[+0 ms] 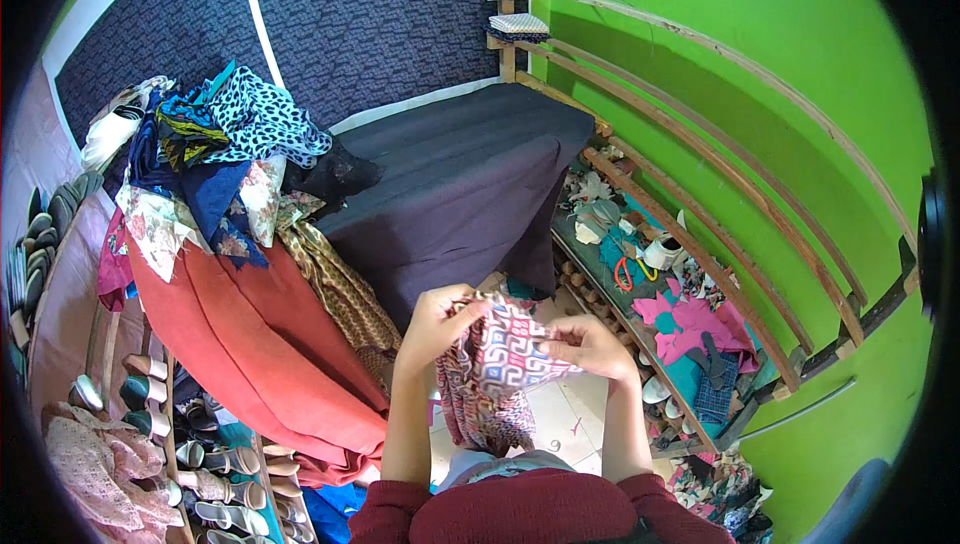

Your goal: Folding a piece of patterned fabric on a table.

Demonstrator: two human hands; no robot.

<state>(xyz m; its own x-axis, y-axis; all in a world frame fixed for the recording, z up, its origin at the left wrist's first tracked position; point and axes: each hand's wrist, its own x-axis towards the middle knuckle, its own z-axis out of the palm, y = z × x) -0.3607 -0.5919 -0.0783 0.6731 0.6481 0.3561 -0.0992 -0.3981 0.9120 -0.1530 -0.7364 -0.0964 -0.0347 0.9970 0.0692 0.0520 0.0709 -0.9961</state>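
Between my hands hangs a patterned cloth (510, 349) with pink, blue and white geometric shapes; its lower part drops in folds in front of me. My left hand (442, 322) is closed on the cloth's upper left edge, thumb pressed against the fingers. On the other side my right hand (588, 346) pinches the cloth's right edge. Both forearms reach up from the lower edge of the view, in dark red sleeves. The cloth's far side is hidden from me.
Ahead stands a table under a dark cover (450, 164). Red fabric (250, 344) and a heap of printed cloths (230, 134) lie at left, above racks of shoes (230, 484). A wooden rack (700, 134) lines the green wall; orange-handled scissors (625, 272) lie among scraps at right.
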